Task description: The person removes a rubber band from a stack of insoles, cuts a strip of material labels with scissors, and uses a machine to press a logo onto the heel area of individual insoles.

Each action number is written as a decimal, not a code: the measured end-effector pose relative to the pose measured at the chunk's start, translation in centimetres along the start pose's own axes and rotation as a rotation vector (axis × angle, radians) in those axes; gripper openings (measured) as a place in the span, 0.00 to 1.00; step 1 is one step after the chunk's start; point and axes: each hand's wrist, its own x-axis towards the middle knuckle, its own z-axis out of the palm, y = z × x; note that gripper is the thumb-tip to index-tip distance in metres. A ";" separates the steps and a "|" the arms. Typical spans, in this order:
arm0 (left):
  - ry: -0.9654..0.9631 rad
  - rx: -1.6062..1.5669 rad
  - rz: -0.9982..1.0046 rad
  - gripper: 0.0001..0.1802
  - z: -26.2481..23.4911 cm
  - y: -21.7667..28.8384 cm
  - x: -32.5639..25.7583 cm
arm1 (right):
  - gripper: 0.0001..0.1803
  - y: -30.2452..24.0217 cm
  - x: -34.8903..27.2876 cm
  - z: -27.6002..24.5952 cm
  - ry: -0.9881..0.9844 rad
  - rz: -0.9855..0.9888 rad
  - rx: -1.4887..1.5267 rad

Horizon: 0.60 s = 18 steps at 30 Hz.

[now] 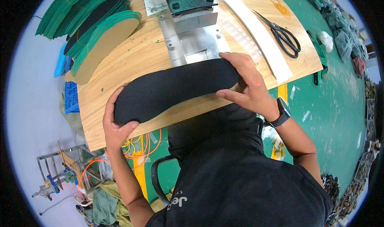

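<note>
Holding a black insole-shaped piece by both ends over a wooden bench

The piece is level with the bench's near side, between the person's body and a metal press, its plain dark face turned up and its long axis running across the view. How far it sits above the wooden bench cannot be told.

The left hand is clamped on the left end, fingers wrapped along the outer edge and thumb pressed to the near edge. The right hand grips the other end, fingers over the far edge and thumb at the near one, the thumb and fingers spread apart with the piece between them. A dark watch circles the right wrist.

Just beyond the piece lies the press's shiny metal plate, partly covered by it. To the right run a clear dimpled strip and a long white strip, with black-handled scissors beside them and yellow bands farther back. At the far left stand stacks of green-edged flat pieces, the nearest showing a tan face. A blue crate is beside the bench, below its left edge.
</note>
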 end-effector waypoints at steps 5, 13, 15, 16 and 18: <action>0.024 -0.042 0.063 0.65 0.1 -0.2 0.0 | 0.43 -0.2 -0.1 0.0 0.041 -0.012 -0.068; 0.067 0.029 0.027 0.71 0.0 0.6 -1.1 | 0.45 -0.6 -1.1 0.1 0.036 0.070 -0.091; 0.063 0.130 -0.025 0.70 0.0 0.6 -1.2 | 0.45 -0.6 -1.4 0.1 0.028 0.100 -0.102; 0.063 0.239 -0.061 0.70 -0.1 0.8 -1.4 | 0.45 -0.6 -1.3 0.1 0.020 0.095 -0.108; 0.057 0.314 -0.119 0.69 -0.1 1.0 -1.4 | 0.44 -0.5 -0.9 0.0 -0.017 0.065 -0.141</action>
